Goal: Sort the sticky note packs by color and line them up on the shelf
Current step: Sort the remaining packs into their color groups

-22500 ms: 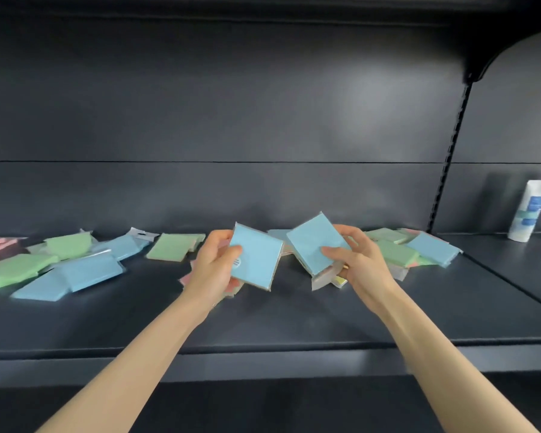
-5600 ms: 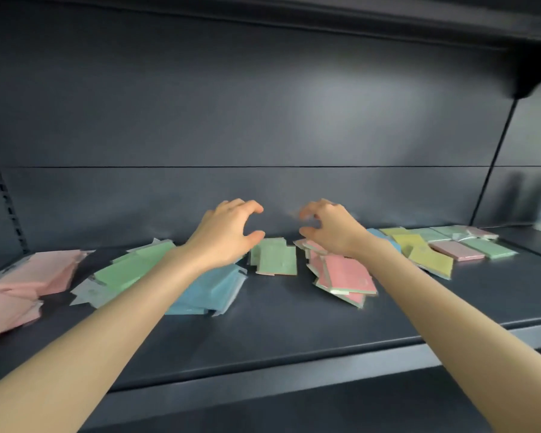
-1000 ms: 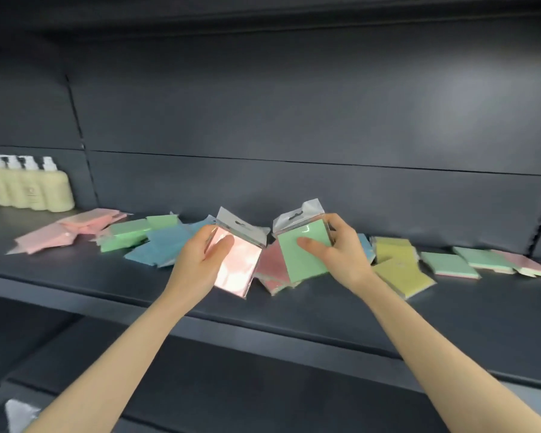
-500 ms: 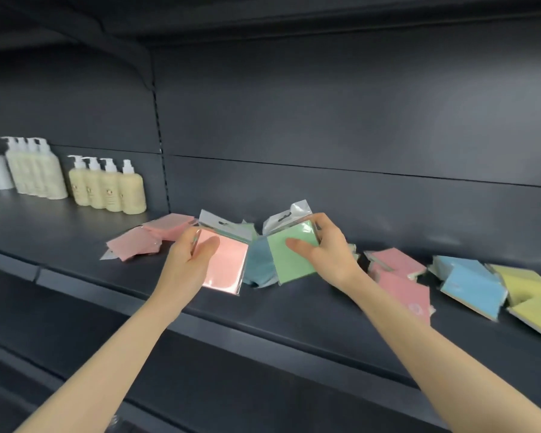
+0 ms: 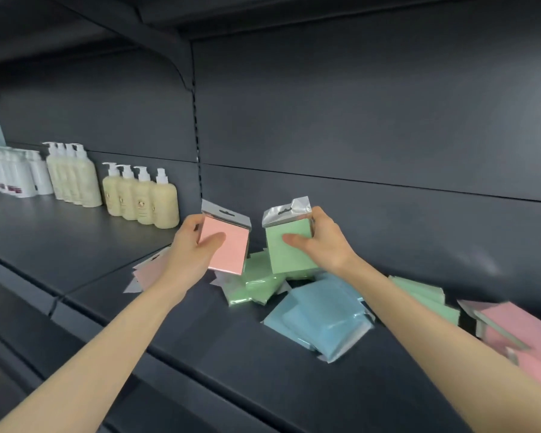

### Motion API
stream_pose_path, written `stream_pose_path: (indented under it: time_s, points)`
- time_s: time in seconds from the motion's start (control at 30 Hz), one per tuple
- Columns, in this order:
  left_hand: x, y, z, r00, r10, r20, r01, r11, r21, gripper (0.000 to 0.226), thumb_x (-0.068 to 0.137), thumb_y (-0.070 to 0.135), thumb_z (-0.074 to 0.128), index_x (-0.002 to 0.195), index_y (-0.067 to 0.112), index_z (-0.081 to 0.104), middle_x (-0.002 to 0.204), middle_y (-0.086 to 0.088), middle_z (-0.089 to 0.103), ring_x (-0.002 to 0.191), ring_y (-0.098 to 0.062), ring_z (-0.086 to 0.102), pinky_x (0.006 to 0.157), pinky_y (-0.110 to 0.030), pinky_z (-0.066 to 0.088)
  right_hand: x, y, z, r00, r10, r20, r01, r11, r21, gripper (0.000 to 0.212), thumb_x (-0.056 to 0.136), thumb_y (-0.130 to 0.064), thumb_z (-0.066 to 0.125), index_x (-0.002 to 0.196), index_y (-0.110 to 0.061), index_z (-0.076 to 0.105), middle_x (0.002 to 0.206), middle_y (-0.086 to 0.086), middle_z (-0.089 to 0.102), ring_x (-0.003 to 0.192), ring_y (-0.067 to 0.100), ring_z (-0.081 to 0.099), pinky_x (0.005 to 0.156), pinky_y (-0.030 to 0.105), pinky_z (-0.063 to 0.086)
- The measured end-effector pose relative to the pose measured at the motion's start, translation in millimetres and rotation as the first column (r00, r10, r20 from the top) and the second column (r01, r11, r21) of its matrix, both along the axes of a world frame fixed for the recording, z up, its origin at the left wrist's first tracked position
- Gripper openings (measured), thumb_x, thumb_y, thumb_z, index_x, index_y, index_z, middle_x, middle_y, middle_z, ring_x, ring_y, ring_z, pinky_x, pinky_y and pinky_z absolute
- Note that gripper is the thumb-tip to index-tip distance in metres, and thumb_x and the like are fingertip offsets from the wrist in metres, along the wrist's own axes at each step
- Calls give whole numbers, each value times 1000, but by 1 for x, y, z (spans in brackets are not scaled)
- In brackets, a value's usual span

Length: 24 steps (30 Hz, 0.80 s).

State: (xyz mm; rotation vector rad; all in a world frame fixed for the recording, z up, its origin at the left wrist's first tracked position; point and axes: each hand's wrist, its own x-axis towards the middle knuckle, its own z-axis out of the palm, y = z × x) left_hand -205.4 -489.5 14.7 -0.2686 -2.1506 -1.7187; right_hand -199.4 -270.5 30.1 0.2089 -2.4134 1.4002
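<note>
- Left hand (image 5: 190, 250) grips a pink sticky note pack (image 5: 230, 245), thumb across the front face, fingers curled behind the left edge. Pack is in the air above the shelf (image 5: 247, 364), clear hang tab on top, tilted slightly.
- Right hand (image 5: 324, 245) grips a green sticky note pack (image 5: 289, 256), thumb on the front, fingers wrapped over the top right corner. Also in the air, just beside the pink one, not touching it.
- Under both hands: green pile (image 5: 256, 285) lying loose on the shelf.
- Blue pile (image 5: 322, 320) near the front, just right of the green pile, partly under the right forearm.
- Pink pile (image 5: 144, 273) behind the left wrist, mostly hidden.
- More green packs (image 5: 425, 295) and more pink packs (image 5: 519, 335) to the far right.
- Cream pump bottles (image 5: 141, 198) stand on the neighbouring shelf bay to the left, white bottles (image 5: 13, 175) further left.
</note>
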Motion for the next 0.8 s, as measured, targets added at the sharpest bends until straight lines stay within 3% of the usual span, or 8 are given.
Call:
stream_pose_path:
  time_s: [0.07,0.17,0.3,0.5,0.57,0.67,0.73,0.8]
  points:
    - [-18,-3,-1,999,-22,25,23,1000,-10,31,91,8,59,114,18,43,94,11,59,84,-6,59,63,-21,52,-18,-3,-2,999,-29,19,29,999,29,37,80,-23,72,107,-15,48,105,12,63,97,26,62,83,41,53]
    - [-51,-12,-1,995,-73,64,78,994,-77,33,90,9,60,114,21,40,99,-1,63,88,-20,63,71,-41,56,-42,-10,-4,997,-62,51,59,997,46,42,80,-21,72,112,-10,47,108,12,63,98,28,63,82,43,54]
    - [-99,-25,-4,989,-145,39,150,970,-192,33,89,10,61,112,22,40,107,-7,64,95,-22,62,80,-34,49,-66,-19,-7,988,-125,91,113,985,128,46,79,-21,74,113,-8,45,106,8,61,95,24,62,78,39,54]
    - [-166,-52,-3,963,-267,29,262,910,-321,33,88,15,64,117,19,50,103,5,64,90,-12,61,68,-17,43,-99,-35,-9,950,-278,140,254,952,171,53,77,-21,75,118,-8,44,110,8,55,97,27,61,76,41,53]
    - [-186,-60,-4,955,-294,40,288,887,-362,37,87,14,66,121,13,52,105,4,63,90,-13,60,69,-19,43,-106,-39,-12,928,-329,173,295,936,192,55,76,-24,76,118,-11,43,108,5,55,91,22,59,69,36,52]
    - [-211,-66,-11,937,-327,124,347,829,-439,39,84,17,69,120,9,56,108,-3,65,98,-20,62,82,-32,48,-109,-44,-22,896,-381,228,335,917,215,54,75,-30,76,116,-12,45,96,-3,53,72,9,52,52,19,44]
    - [-222,-65,-15,932,-332,143,356,778,-518,31,83,20,70,111,10,60,101,-3,65,96,-22,62,79,-31,46,-110,-46,-26,868,-419,267,354,899,259,49,77,-32,76,110,-14,44,82,-11,45,62,1,41,43,11,32]
    - [-228,-64,-17,938,-312,153,339,724,-600,27,84,24,68,106,11,59,99,-3,60,92,-22,57,75,-26,38,-110,-47,-25,837,-459,299,363,874,323,41,77,-31,76,99,-17,44,75,-13,42,61,2,42,46,13,29]
